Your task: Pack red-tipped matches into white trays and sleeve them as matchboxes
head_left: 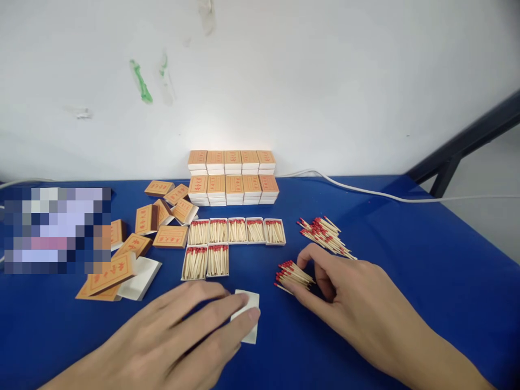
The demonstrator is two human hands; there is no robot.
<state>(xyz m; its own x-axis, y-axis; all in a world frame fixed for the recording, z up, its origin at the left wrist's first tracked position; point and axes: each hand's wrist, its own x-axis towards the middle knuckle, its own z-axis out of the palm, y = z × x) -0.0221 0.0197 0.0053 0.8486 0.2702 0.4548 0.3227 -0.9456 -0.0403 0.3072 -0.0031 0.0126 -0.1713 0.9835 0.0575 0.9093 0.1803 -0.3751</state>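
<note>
My left hand (190, 330) lies low on the blue table (406, 254), fingers together over an empty white matchbox tray (248, 303) that shows past the fingertips. My right hand (349, 295) curls round a small bundle of red-tipped matches (293, 273), thumb and forefinger pinching it against the cloth. A second loose heap of matches (325, 234) lies just behind that hand. Several filled trays of matches (236, 231) sit in two rows in front of my hands.
Stacked orange matchboxes (233, 177) stand against the white wall. Loose orange sleeves (162, 216) and a white tray (140, 277) are scattered at the left, beside a blurred patch. A white cable (365, 190) runs along the back right; a dark frame stands beyond the table's right edge.
</note>
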